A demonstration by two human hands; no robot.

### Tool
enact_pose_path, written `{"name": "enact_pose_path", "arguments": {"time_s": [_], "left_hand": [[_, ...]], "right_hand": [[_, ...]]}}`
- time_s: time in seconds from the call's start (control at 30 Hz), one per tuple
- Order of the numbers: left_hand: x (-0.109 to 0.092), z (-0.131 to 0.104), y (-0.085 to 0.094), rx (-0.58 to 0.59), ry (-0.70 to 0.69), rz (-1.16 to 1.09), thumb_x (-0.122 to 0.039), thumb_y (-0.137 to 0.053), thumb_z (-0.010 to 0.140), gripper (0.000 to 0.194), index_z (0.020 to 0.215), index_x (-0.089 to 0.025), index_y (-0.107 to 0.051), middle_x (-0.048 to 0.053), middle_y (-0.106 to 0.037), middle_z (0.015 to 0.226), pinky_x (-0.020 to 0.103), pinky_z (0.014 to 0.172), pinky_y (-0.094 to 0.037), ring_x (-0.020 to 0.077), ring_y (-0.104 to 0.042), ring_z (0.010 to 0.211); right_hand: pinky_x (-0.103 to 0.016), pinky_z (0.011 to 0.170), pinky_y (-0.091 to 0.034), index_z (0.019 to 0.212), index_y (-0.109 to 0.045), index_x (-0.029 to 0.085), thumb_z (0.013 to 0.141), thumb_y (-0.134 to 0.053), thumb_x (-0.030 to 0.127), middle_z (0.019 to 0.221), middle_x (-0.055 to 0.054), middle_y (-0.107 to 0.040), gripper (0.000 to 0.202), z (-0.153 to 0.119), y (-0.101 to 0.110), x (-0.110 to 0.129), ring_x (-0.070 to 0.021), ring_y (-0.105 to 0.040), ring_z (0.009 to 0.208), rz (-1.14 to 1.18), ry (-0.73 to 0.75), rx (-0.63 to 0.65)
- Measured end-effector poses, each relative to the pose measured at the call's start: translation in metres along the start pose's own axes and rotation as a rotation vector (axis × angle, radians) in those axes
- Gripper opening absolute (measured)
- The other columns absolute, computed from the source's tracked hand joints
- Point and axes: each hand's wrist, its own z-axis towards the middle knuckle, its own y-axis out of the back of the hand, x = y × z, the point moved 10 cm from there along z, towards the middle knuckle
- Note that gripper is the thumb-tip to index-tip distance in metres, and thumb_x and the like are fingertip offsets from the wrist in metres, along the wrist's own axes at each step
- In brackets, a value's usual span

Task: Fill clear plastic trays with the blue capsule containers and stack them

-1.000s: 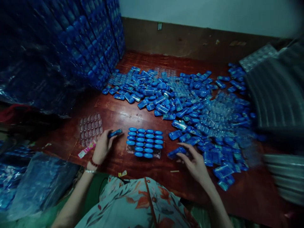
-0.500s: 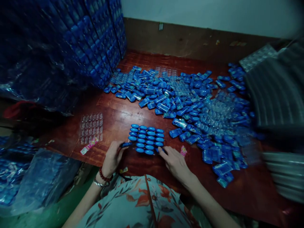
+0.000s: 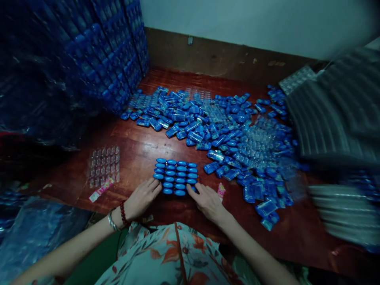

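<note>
A compact block of small blue oval-topped packs stands in four columns on the table in front of me. My left hand is at its front left corner, the fingertips together; they hide what is under them. At the front right corner, the thumb and forefinger of my right hand close around a darker blue pack, partly covered by the fingers. Loose blue packs of the same colour lie heaped beyond the block.
Clear moulded plastic trays lie on the heap, and another clear tray is at left. Pink-and-white labels rest beside it. Tall wrapped blue stacks rise at back left. Grey ribbed stacks stand at right. The reddish table meets a wall behind.
My left hand has moved in against the block's front left corner; the blue pack seen in its fingers before is now hidden. My right hand stays at the right corner. The view has shifted slightly.
</note>
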Motion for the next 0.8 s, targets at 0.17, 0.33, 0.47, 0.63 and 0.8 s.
{"name": "enact_pose_path", "arguments": {"time_s": [0.17, 0.33, 0.47, 0.63, 0.8], "left_hand": [[0.005, 0.005, 0.006, -0.072, -0.058, 0.01, -0.009, -0.038, 0.089, 0.029, 0.114, -0.013, -0.052, 0.012, -0.057, 0.106, 0.036, 0.085, -0.05, 0.0212, -0.052, 0.096], [0.025, -0.016, 0.017, -0.313, 0.016, -0.051, -0.007, -0.035, 0.091, 0.041, 0.132, -0.014, -0.037, 0.014, -0.054, 0.113, 0.033, 0.084, -0.05, 0.0193, -0.051, 0.102], [0.018, -0.021, 0.021, -0.347, 0.039, -0.032, -0.008, -0.033, 0.092, 0.036, 0.125, -0.014, -0.044, 0.014, -0.054, 0.111, 0.034, 0.082, -0.05, 0.0204, -0.05, 0.1], [0.007, 0.009, 0.006, -0.031, 0.139, 0.073, -0.007, -0.04, 0.087, 0.019, 0.098, -0.012, -0.055, 0.01, -0.057, 0.095, 0.035, 0.076, -0.051, 0.0211, -0.051, 0.087], [0.009, 0.027, -0.001, 0.076, 0.171, 0.141, -0.004, -0.041, 0.085, 0.022, 0.098, -0.012, -0.056, 0.011, -0.058, 0.096, 0.037, 0.078, -0.05, 0.0228, -0.054, 0.09]], "right_hand": [[-0.025, 0.064, -0.042, 0.119, -0.055, 0.016, 0.089, -0.039, 0.008, 0.084, -0.006, -0.059, 0.035, -0.015, -0.006, -0.007, -0.0141, -0.053, 0.067, 0.101, -0.103, -0.166], [-0.025, 0.071, -0.044, 0.115, -0.059, 0.016, 0.088, -0.037, 0.005, 0.095, -0.009, -0.06, 0.036, -0.021, -0.004, -0.013, -0.0152, -0.056, 0.082, 0.19, -0.071, -0.277], [-0.024, 0.067, -0.043, 0.115, -0.06, 0.015, 0.089, -0.037, 0.005, 0.088, -0.008, -0.059, 0.036, -0.015, 0.002, -0.013, -0.0144, -0.055, 0.078, 0.188, -0.028, -0.284], [-0.025, 0.059, -0.039, 0.108, -0.062, 0.014, 0.091, -0.039, 0.007, 0.076, -0.005, -0.055, 0.03, -0.003, 0.005, -0.008, -0.013, -0.049, 0.065, 0.175, -0.013, -0.228], [-0.025, 0.058, -0.04, 0.112, -0.06, 0.015, 0.089, -0.036, 0.006, 0.076, -0.006, -0.055, 0.034, -0.002, 0.004, -0.01, -0.0142, -0.05, 0.065, 0.157, 0.001, -0.199]]}}
